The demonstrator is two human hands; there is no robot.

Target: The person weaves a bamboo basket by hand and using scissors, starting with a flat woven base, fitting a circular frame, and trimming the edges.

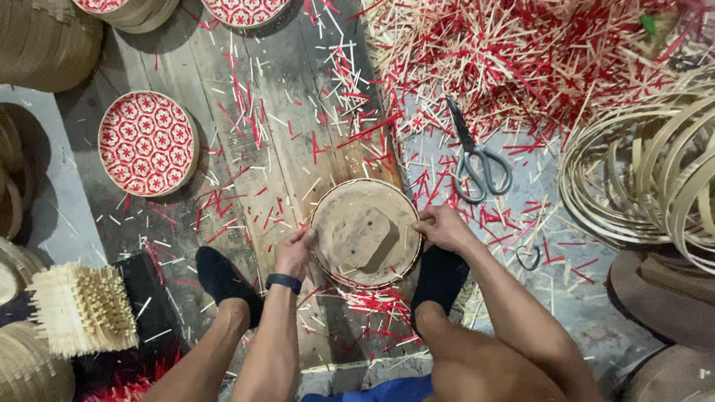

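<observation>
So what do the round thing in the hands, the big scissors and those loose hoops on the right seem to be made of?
The round form, gripped at its rim by the left hand and right hand, looks like bare, matt pale wood with a block on top. The scissors look like metal: grey, slightly shiny handles and dark blades. The hoops seem to be thin bent bamboo or similar cane strips, pale and unpainted.

round woven tray (365, 232), upside down, wooden block atop
</observation>
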